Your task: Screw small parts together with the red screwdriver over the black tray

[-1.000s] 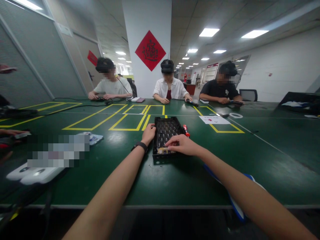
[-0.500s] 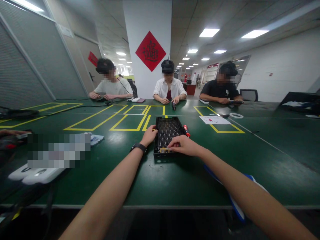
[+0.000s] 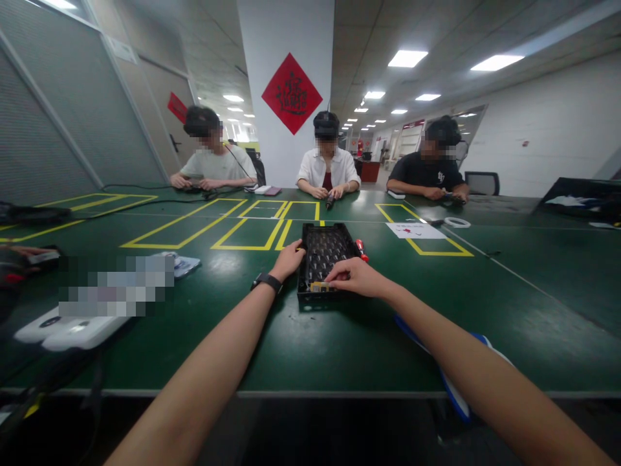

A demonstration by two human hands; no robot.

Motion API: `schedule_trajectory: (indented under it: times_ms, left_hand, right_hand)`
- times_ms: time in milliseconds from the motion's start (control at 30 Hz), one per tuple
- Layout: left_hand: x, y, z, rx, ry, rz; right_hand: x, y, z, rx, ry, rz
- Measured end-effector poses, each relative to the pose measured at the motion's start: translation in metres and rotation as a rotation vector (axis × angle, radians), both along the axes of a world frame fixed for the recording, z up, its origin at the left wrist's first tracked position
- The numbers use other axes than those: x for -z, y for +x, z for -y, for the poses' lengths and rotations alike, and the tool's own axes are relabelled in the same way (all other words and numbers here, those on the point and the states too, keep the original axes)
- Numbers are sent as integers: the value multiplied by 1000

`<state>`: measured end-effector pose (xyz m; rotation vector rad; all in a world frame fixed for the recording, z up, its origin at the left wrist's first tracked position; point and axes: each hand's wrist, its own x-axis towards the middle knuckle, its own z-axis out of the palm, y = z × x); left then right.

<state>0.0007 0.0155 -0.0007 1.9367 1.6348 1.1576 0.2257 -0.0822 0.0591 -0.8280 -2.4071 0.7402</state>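
A black rectangular tray (image 3: 315,297) lies on the green table in front of me, its floor dotted with rows of small light-coloured pieces. My left hand (image 3: 290,260), with a dark band on the wrist, grips the tray's left edge, thumb along the rim. Over the tray's near end is my right hand (image 3: 361,277), fingers pinched together. Its fingertips touch or almost touch a small yellow strip (image 3: 319,287) there; what they pinch is too small to make out. A red-handled screwdriver (image 3: 361,250) rests against the tray's right side, partly hidden.
To the left lies a white object (image 3: 82,336), partly blurred. A blue-and-white item (image 3: 456,388) sits under my right forearm at the table edge. A white paper sheet (image 3: 416,230) and yellow tape lines (image 3: 242,246) are farther out. Three people sit opposite.
The view has tilted slightly, so the table sits a little higher in the picture. Both my hands stay at the tray. The person opposite in the middle has brought their hands closer together.
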Motion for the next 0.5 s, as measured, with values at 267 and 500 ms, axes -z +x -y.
schedule_trajectory:
  times_ms: [267, 500]
  left_hand:
    - [2, -3, -3, 2, -89, -46]
    - [3, -3, -5, 34, -78, -19]
  right_hand:
    - [1, 2, -1, -28, 3, 37]
    - [-1, 0, 1, -7, 30, 54]
